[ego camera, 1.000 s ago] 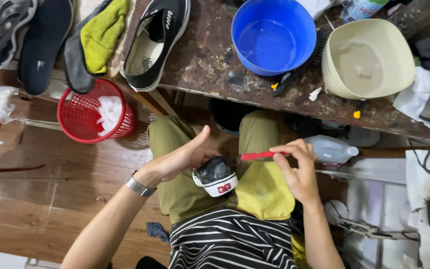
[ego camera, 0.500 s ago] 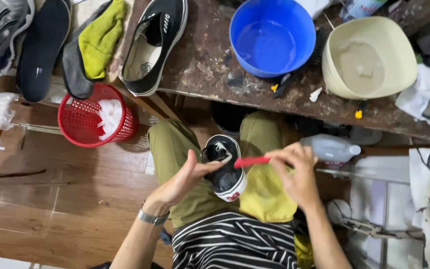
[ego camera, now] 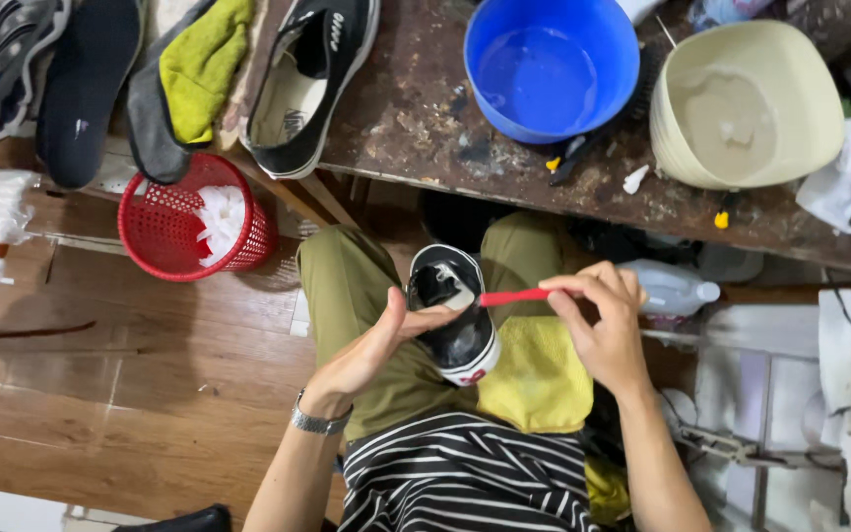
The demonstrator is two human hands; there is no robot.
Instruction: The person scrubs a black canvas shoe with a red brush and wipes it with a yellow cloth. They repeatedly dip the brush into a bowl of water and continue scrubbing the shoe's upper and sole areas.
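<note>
Black shoe (ego camera: 457, 320) is held tight over the lap by left hand (ego camera: 371, 350) fingers so it stays steady, while red brush (ego camera: 512, 297) is pinched by right hand (ego camera: 603, 330) fingers at its opening.

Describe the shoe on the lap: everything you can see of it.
The shoe is a small black low-top, canvas by its look, with a white rubber sole rim and a red patch at the heel. It lies across the lap, opening up, heel toward the person's body, beside a yellow cloth. The left hand steadies its side, thumb on the collar. The right hand pokes a red-handled brush into the opening.
</note>
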